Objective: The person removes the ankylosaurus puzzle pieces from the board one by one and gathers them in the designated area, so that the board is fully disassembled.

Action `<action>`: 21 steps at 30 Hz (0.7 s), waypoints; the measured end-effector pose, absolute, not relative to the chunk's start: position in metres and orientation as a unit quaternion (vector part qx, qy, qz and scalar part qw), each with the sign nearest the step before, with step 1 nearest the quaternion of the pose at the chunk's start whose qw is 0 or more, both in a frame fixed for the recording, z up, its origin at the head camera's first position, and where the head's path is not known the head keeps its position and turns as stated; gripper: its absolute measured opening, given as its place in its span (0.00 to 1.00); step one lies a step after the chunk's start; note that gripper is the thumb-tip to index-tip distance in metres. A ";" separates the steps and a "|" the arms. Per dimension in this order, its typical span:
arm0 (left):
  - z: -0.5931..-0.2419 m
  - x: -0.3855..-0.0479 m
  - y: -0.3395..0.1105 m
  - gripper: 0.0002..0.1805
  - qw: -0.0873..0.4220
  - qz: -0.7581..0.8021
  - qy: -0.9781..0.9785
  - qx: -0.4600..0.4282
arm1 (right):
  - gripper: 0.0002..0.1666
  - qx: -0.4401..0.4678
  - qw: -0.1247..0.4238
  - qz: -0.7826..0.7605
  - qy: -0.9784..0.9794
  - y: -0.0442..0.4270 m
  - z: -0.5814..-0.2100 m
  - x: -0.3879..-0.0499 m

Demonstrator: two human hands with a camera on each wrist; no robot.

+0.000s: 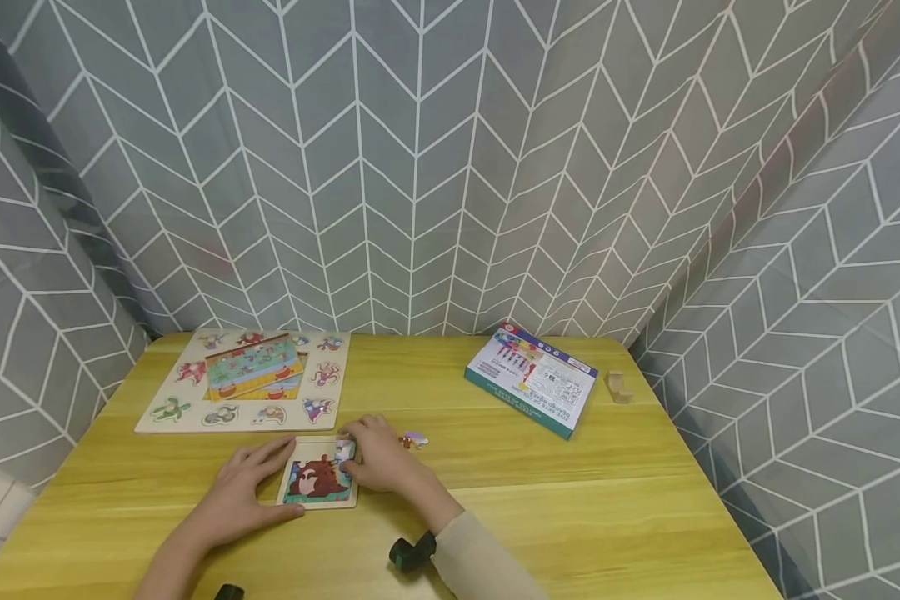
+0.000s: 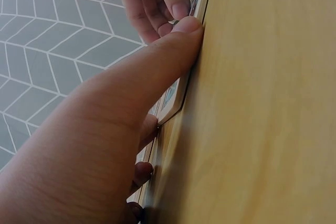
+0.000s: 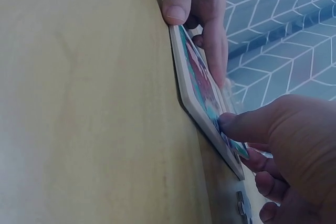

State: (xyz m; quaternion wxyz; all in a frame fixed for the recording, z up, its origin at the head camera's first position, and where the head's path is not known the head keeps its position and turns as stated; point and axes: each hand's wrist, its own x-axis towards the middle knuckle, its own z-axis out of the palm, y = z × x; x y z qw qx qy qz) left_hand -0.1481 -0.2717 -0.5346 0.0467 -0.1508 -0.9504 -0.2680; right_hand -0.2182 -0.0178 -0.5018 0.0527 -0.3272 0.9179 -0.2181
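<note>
A small wooden jigsaw puzzle board (image 1: 317,506) with a dark-red animal picture lies on the table. My left hand (image 1: 238,497) grips it from the left, its thumb at the near edge and its forefinger at the far left corner. At the far right corner my right hand (image 1: 381,457) pinches a puzzle piece (image 1: 343,451) between thumb and fingers. In the right wrist view that puzzle piece (image 3: 240,149) sits tilted over the board's rim, its teal edge showing. Beyond the right hand lie loose puzzle pieces (image 1: 414,438), partly hidden by it.
A larger wooden board (image 1: 247,416) with animal pictures stands at the back left, with picture cards (image 1: 253,367) on it. At the back right are a flat box (image 1: 532,379) and a small tan object (image 1: 618,387). Patterned curtains (image 1: 420,167) surround the table (image 1: 570,517).
</note>
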 end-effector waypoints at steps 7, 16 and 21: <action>-0.535 -0.149 -0.272 0.57 0.046 -0.266 -0.951 -0.150 | 0.20 -0.331 0.048 -0.216 0.917 -0.014 -0.500 -0.220; -0.534 -0.147 -0.272 0.57 0.047 -0.266 -0.951 -0.150 | 0.18 -0.332 0.047 -0.225 0.915 -0.006 -0.502 -0.224; -0.534 -0.148 -0.272 0.57 0.050 -0.266 -0.951 -0.152 | 0.16 -0.340 0.043 -0.229 0.911 -0.004 -0.504 -0.226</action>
